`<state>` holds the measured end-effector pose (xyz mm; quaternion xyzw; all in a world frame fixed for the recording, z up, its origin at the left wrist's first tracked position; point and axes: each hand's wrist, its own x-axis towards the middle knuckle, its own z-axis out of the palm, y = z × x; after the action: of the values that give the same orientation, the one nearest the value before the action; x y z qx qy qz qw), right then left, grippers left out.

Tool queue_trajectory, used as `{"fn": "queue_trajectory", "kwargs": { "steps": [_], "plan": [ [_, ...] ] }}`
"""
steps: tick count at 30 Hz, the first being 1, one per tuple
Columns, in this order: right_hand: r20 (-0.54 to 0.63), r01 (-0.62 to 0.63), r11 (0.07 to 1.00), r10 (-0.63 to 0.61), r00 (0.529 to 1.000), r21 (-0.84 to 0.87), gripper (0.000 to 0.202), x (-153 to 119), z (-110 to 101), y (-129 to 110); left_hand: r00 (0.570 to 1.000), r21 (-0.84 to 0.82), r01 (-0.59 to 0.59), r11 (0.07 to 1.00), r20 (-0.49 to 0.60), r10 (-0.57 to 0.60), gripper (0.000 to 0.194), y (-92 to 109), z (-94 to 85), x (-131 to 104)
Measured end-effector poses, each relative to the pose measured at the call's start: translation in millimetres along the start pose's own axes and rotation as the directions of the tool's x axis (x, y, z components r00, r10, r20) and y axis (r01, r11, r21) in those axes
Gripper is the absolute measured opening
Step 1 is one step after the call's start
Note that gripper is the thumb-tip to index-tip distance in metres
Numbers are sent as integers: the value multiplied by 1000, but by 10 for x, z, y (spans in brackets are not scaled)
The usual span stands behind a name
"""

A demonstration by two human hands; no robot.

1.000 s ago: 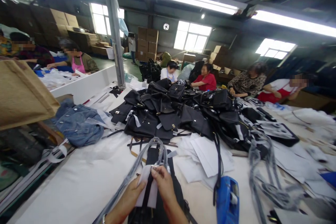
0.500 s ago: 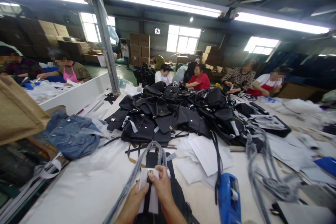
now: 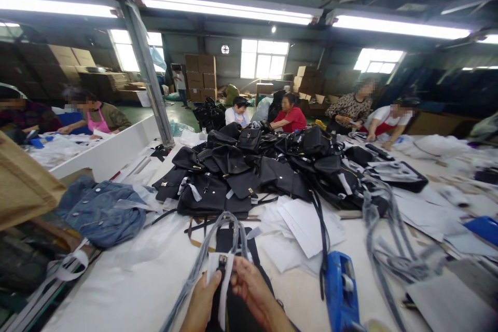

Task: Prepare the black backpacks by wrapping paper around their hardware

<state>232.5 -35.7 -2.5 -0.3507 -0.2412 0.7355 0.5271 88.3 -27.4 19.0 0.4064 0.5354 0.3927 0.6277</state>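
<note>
My desk (image 3: 116,275) is pale-topped, with a bare stretch to my left. One black bag (image 3: 239,314) lies nearest me. Big heap of black bags (image 3: 249,166) beyond it. Overlapping white sheets (image 3: 299,231) right of my bag; blue tape dispenser (image 3: 337,290) just nearer me. Plastic-wrapped straps (image 3: 371,223) further right. Crumpled denim garment (image 3: 103,215) at left edge.

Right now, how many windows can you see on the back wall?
3 clearly: the left window, partly behind the pillar; the middle window, right of the stacked boxes; the right window, farthest right. Others may be hidden; a bright patch at the left edge is unclear.
</note>
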Motion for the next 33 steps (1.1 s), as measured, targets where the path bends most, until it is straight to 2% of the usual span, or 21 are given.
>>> {"fn": "queue_trajectory", "kwargs": {
  "steps": [3, 5, 8, 11, 14, 16, 18, 20, 21, 22, 23, 25, 27, 28, 30, 33],
  "plan": [
    [34, -12, 998, 15, 999, -69, 35, -17, 21, 22, 995, 98, 5, 995, 97, -14, 55, -33, 4, 6],
    [20, 20, 992, -18, 1000, -121, 36, -2, 16, 28, 984, 192, -79, 978, 175, 45, 54, -29, -25, 22],
    [-42, 63, 959, -78, 996, -276, 35, 19, -33, -11, 953, 342, -260, 903, 242, 183, 47, 6, -92, 61],
    [-89, 97, 907, -145, 985, -409, 30, 23, -63, -66, 934, 422, -333, 843, 271, 233, 43, 56, -122, 74],
    [-128, 107, 857, -196, 972, -504, 27, 10, -11, -80, 935, 391, -318, 864, 278, 219, 44, 102, -78, 10],
    [-166, 100, 813, -235, 958, -573, 25, -6, 59, -67, 953, 316, -237, 919, 261, 156, 49, 123, -14, -70],
    [-204, 111, 733, -327, 923, -671, 20, -25, 133, -58, 965, 239, -170, 956, 235, 113, 54, 127, 54, -148],
    [-214, 122, 628, -432, 876, -769, 16, -39, 182, -71, 970, 204, -159, 966, 214, 115, 56, 105, 101, -192],
    [-199, 128, 594, -453, 869, -794, 15, -42, 192, -88, 971, 201, -158, 967, 208, 116, 55, 82, 111, -197],
    [-179, 135, 595, -438, 881, -793, 15, -43, 191, -111, 974, 198, -145, 970, 200, 105, 52, 53, 110, -190],
    [-155, 138, 634, -384, 910, -761, 16, -44, 179, -137, 976, 189, -121, 975, 200, 82, 49, 19, 101, -175],
    [-108, 115, 780, -228, 968, -615, 19, -49, 136, -186, 971, 149, -81, 986, 233, 45, 43, -48, 60, -132],
    [-86, 57, 905, -103, 991, -421, 27, -64, 87, -207, 950, 98, -74, 992, 309, 40, 40, -93, 5, -91],
    [-84, 37, 938, -70, 994, -345, 33, -76, 66, -202, 937, 77, -74, 994, 346, 43, 38, -102, -23, -76],
    [-85, 38, 958, -65, 994, -284, 41, -99, 37, -163, 915, 69, -66, 995, 402, 33, 36, -88, -74, -58],
    [-137, 80, 919, -143, 980, -385, 40, -112, 17, -79, 884, 134, -67, 989, 467, -4, 36, -26, -100, -51]
  ]
}}
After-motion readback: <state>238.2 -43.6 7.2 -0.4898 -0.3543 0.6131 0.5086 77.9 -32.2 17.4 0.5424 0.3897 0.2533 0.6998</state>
